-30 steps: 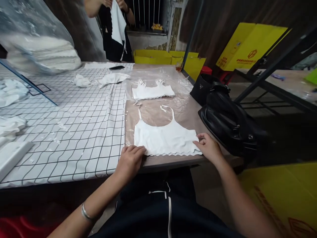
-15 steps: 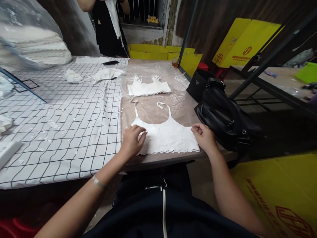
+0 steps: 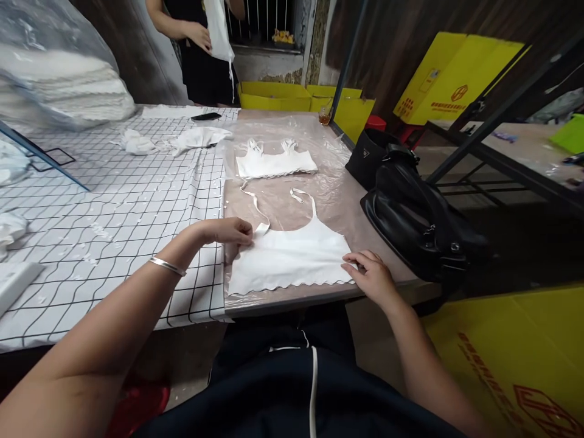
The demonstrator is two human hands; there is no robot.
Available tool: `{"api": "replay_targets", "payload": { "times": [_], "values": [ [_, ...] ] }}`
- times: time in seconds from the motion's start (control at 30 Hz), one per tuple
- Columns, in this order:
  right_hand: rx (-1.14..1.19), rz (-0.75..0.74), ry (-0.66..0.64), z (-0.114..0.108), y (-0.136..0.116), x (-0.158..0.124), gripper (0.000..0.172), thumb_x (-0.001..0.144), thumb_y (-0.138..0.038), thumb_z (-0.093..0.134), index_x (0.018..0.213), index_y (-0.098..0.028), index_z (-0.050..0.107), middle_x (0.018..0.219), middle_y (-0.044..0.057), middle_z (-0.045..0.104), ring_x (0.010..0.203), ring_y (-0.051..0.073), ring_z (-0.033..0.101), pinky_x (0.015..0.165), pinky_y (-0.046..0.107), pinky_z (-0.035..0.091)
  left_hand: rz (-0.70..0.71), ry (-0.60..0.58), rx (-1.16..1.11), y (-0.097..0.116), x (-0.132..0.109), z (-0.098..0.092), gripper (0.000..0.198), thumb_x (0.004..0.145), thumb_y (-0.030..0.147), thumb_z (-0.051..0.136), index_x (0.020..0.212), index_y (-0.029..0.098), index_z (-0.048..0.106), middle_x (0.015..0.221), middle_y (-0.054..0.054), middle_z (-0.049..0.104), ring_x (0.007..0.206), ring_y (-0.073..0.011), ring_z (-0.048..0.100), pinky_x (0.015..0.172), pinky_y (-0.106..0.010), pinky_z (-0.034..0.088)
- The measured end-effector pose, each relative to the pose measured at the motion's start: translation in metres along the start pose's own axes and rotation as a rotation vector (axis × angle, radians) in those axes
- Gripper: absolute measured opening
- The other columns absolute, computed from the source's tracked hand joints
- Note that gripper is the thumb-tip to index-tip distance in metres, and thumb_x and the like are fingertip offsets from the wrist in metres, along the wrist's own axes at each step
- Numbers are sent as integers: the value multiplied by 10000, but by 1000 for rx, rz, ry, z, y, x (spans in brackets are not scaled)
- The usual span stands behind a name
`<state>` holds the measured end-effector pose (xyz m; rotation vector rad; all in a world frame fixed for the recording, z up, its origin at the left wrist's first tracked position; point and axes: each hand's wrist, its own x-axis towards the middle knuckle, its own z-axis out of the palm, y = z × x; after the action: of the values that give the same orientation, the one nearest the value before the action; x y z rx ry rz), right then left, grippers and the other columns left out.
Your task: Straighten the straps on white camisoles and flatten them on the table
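Observation:
A white strappy crop top lies flat at the table's near edge, its wavy hem towards me. My left hand is closed on its upper left edge, beside the base of the left strap. My right hand pinches its right side edge; a crease runs inward from those fingers. The left strap bends away over clear plastic sheeting, and the right strap curls above the neckline. Just beyond lies a folded stack of similar white tops, straps bunched on it.
Black bags sit along the table's right side. A checked cloth with white scraps covers the left, bearing a phone and crumpled white garments. Across the table, another person holds white fabric. Yellow boxes stand behind.
My left hand has closed on the top's left edge, and the left strap has shifted. My right hand has slid down and inward along the right side. The other person's fabric has lowered.

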<state>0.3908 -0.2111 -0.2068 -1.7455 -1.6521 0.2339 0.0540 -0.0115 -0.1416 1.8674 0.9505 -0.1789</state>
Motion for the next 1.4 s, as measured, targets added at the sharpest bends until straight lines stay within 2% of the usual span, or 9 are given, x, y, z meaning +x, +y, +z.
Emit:
{"api": "replay_targets", "payload": {
  "times": [0.07,0.27,0.4,0.63,0.8,0.93,1.07,1.2,1.4],
  "values": [
    [-47,-56,6,3,0,-1,220,854,-400,585,867,-234,730,819,60,647,819,226,627,779,352,501,-55,-28,-11,-6,-6,-3,253,631,361,717,634,186,535,637,-7,578,644,-166,556,617,-270,401],
    [-119,-103,17,7,4,-3,245,888,-397,567,892,-231,748,845,70,646,828,234,629,779,361,498,251,57,-272,-5,-19,7,262,625,328,707,600,181,493,799,-18,615,761,-150,550,698,-264,420],
    [-128,-98,-2,4,3,-4,250,884,-401,566,886,-227,746,836,69,645,822,234,628,775,363,495,82,100,-111,-5,-23,4,234,664,358,703,660,190,540,649,15,542,643,-141,507,638,-275,379],
    [-89,-146,-110,0,-28,66,163,848,-347,627,880,-221,725,805,51,636,772,209,610,757,343,488,30,702,426,-12,-39,23,248,773,263,651,1015,209,649,1118,-88,625,1042,-283,557,906,-431,336],
    [-44,-401,-206,45,-91,115,147,898,-309,604,886,-203,705,882,69,678,878,222,623,837,370,488,-7,835,308,-4,-8,24,214,883,366,567,932,178,658,1064,-99,647,1030,-286,570,912,-459,342],
    [-64,-653,-445,91,-120,77,428,917,-449,586,1244,-176,628,1279,134,637,1213,271,556,1034,452,427,-41,764,63,-1,40,10,204,673,312,783,688,175,633,943,-83,647,1064,-325,545,971,-472,320],
    [-195,-754,-589,112,-114,31,722,915,-571,526,1491,-159,388,1550,144,373,1460,276,287,1193,490,231,6,666,-432,-7,65,-5,231,671,155,741,557,180,541,677,-16,581,825,-212,575,820,-331,423],
    [-216,-782,-566,112,-105,22,751,930,-592,476,1525,-162,319,1580,125,312,1486,264,225,1208,474,206,-30,532,-780,-11,72,-32,187,814,132,612,630,159,587,641,-22,608,598,-127,552,608,-253,457],
    [-203,-853,-465,119,-96,18,772,929,-612,456,1543,-178,280,1568,118,338,1478,263,247,1209,474,207,22,482,-1090,-8,86,-75,215,832,-8,540,694,126,635,661,-37,650,560,-97,603,613,-235,525]
  ]
}}
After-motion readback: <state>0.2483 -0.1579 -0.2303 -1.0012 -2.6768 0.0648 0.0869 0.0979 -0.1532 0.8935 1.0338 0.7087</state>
